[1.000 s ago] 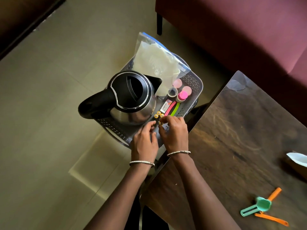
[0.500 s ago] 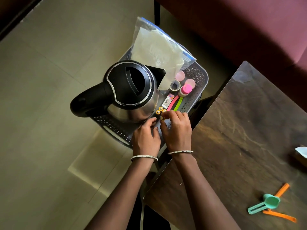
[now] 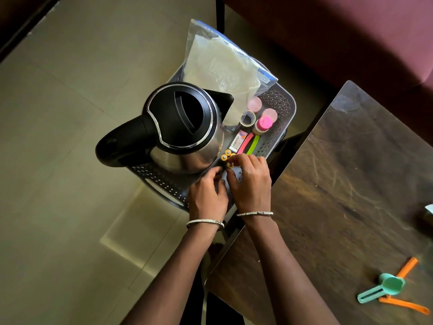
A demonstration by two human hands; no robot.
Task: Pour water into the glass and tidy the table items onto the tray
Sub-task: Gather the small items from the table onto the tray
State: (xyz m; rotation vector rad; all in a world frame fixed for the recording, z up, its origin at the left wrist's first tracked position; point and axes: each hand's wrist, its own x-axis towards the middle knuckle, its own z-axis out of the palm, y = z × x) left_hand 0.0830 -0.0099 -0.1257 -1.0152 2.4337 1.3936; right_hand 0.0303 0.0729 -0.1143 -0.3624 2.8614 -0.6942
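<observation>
A grey perforated tray (image 3: 278, 99) sits beside the table and carries a steel kettle with a black lid and handle (image 3: 182, 123). A clear plastic bag (image 3: 218, 64) leans at its far end. Several small yellow batteries (image 3: 226, 154) stand next to the kettle's base. My right hand (image 3: 251, 181) pinches one battery (image 3: 230, 165) with its fingertips. My left hand (image 3: 208, 193) rests close beside it on the tray, fingers curled towards the batteries, its grip hidden. No glass is in view.
Also on the tray are a tape roll (image 3: 247, 118), pink-capped bottles (image 3: 264, 123), a Camlin box (image 3: 237, 143) and pink and green strips (image 3: 251, 145). The dark wooden table (image 3: 351, 184) holds teal and orange clips (image 3: 391, 287). A maroon sofa (image 3: 328, 31) stands behind.
Both hands stay at the batteries, with the right fingers shifting slightly among them. The view has drifted a little.
</observation>
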